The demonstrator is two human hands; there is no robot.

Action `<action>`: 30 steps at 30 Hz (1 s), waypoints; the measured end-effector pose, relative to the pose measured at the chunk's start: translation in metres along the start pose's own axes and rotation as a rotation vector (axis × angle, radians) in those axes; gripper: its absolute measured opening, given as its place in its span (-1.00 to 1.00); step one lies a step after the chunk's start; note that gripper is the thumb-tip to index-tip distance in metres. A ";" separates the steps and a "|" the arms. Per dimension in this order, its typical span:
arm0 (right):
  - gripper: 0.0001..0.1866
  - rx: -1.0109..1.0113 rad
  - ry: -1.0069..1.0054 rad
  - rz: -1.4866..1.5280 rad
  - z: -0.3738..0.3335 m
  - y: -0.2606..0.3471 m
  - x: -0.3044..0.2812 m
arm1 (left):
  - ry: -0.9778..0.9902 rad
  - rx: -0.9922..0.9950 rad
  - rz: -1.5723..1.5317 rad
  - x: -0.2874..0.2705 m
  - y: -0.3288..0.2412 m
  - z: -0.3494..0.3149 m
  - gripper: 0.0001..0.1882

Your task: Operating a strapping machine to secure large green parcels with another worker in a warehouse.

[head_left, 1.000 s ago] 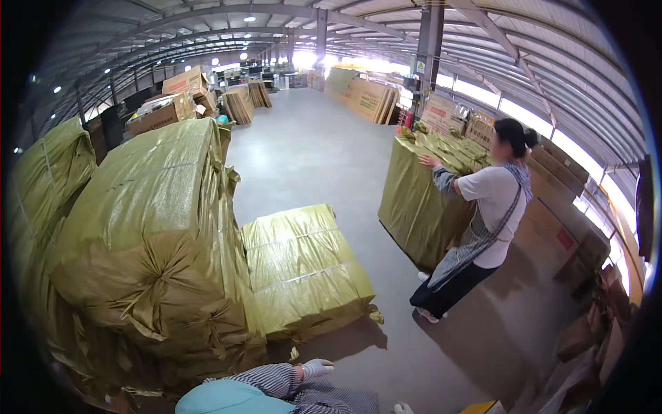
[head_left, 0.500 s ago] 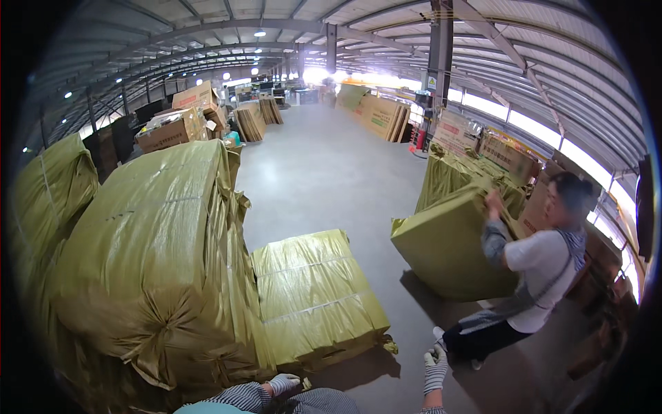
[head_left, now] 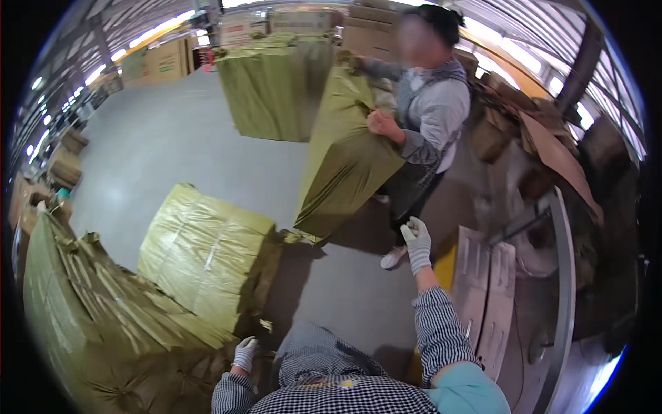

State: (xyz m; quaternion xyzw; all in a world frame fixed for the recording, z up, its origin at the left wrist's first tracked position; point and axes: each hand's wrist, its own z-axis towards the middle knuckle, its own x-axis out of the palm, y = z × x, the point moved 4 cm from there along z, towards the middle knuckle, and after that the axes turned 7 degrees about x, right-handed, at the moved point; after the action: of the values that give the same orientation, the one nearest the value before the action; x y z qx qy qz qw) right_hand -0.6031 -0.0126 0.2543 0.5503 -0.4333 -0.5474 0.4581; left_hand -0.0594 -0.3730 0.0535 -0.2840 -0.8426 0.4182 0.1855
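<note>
My left hand [head_left: 245, 354], in a striped white glove, hangs low beside a yellow-green wrapped package [head_left: 207, 248] that lies strapped on the floor. Its fingers look loosely curled, with nothing visible in them. My right hand [head_left: 417, 245], in a similar glove, is stretched forward at the right. Its fingers are drawn together, and I see nothing in them. Ahead, a co-worker [head_left: 438, 103] grips a tall green wrapped package [head_left: 345, 152] at its top and side. That package stands tilted on the floor, apart from my hands.
A large wrapped stack [head_left: 83, 324] stands close at my left. Another wrapped stack [head_left: 265, 93] is behind the co-worker's package. At my right are long metal panels [head_left: 476, 290] and a grey metal frame [head_left: 565, 290]. Cardboard [head_left: 552, 152] is piled farther right.
My view has swung to the right. The co-worker has brought the tilted package lower and more upright, beside the strapped one. My right hand has reached farther forward.
</note>
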 end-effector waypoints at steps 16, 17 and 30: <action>-0.28 -0.598 -0.431 -0.598 -0.313 0.075 -0.169 | 0.313 0.223 -0.129 0.153 -0.020 -0.116 -0.70; -0.26 -0.629 -0.403 -0.534 -0.334 0.100 -0.163 | 0.469 0.283 -0.196 0.136 -0.022 -0.084 -0.67; -0.71 0.329 -0.451 0.960 -0.577 0.040 -0.272 | 0.849 0.118 -0.245 0.258 0.077 -0.257 -0.27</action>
State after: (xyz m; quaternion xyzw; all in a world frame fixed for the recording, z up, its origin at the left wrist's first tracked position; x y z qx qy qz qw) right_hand -0.0319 0.2627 0.3388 0.2244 -0.8027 -0.3064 0.4599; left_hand -0.0920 -0.0178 0.1603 -0.3175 -0.6941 0.2869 0.5789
